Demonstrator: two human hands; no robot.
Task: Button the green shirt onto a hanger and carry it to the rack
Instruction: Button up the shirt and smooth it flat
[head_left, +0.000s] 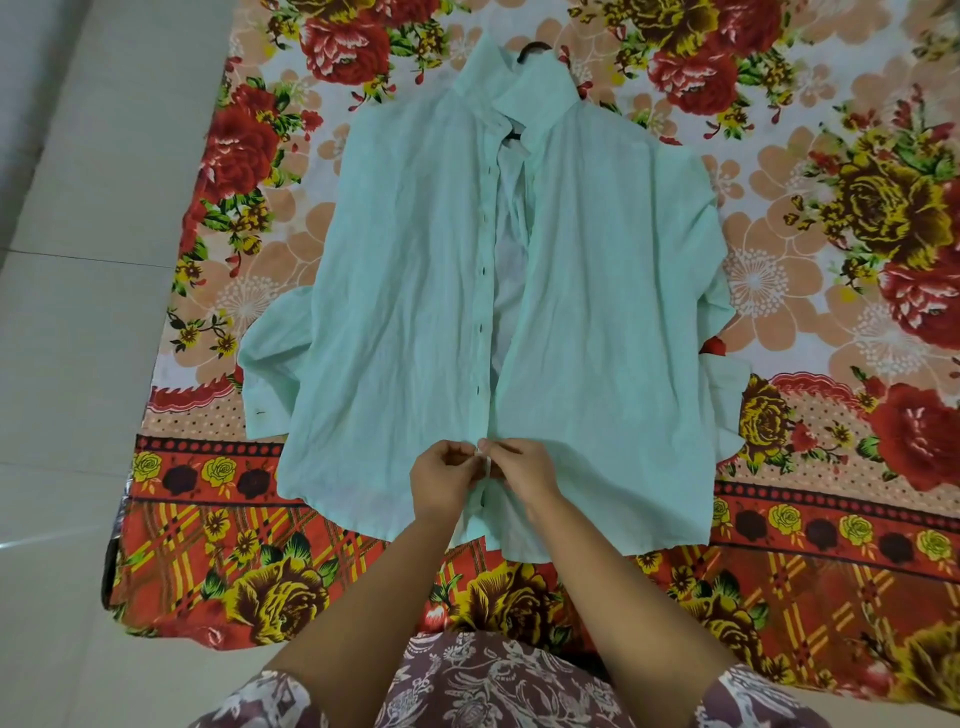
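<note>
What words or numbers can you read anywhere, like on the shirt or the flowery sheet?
There are none to read. The green shirt is plain, with no label in sight, and the flowery sheet under it has only roses and patterns, no letters or numbers.

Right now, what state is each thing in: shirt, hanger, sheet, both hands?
Shirt: lying flat, front up, open from the neck down to the hands.
Hanger: inside the shirt, hook poking out at the top.
Left hand: pinching the shirt's front edge near the hem.
Right hand: pinching the opposite edge.
Sheet: spread under the shirt.
</note>
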